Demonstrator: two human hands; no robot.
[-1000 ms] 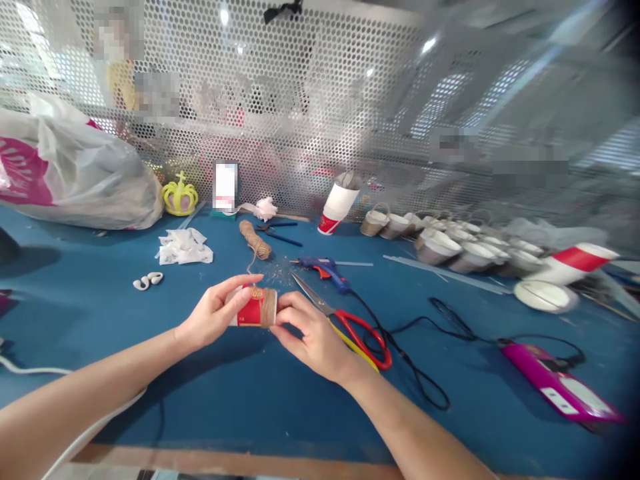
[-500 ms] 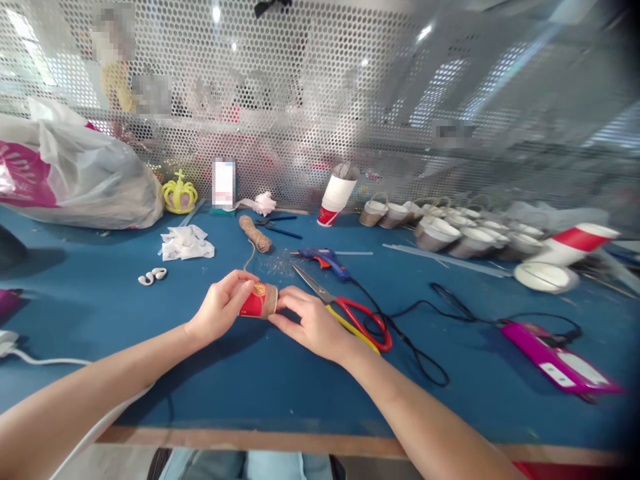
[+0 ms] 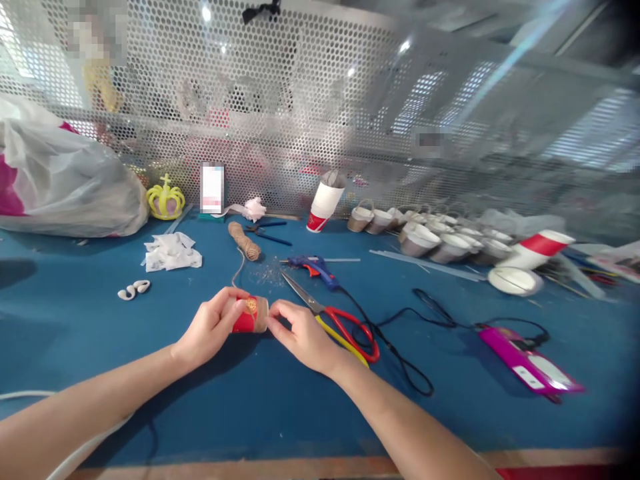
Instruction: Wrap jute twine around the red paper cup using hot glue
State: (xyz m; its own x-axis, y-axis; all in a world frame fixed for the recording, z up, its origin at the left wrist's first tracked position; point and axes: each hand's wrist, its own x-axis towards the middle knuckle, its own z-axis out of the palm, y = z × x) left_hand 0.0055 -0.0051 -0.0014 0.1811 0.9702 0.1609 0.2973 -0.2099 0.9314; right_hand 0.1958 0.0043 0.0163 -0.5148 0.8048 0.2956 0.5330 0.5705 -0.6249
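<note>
A red paper cup [image 3: 244, 319] lies on its side just above the table, with a band of brown twine [image 3: 261, 315] wound round the end towards my right hand. My left hand [image 3: 207, 328] is wrapped round its other end. At the banded end, the fingertips of my right hand [image 3: 300, 333] pinch together against the cup's edge; whether they also grip twine I cannot make out. A strand runs from the cup's far side to a twine skein [image 3: 244, 241]. Scissors [image 3: 325, 310] with red and yellow handles lie open beside my right hand.
Beyond the scissors lies a blue glue gun [image 3: 315, 269], its cord running towards a purple power strip [image 3: 530, 363]. Pliers [image 3: 270, 231], white earbuds [image 3: 134, 289] and crumpled tissue [image 3: 173, 252] lie around. Stacked cups [image 3: 325, 203] and several twine-covered cups [image 3: 420, 240] line the back.
The view has shifted a little, so most things sit further left. My right fingers have drawn closer together at the cup's edge. My left hand keeps its hold on the cup.
</note>
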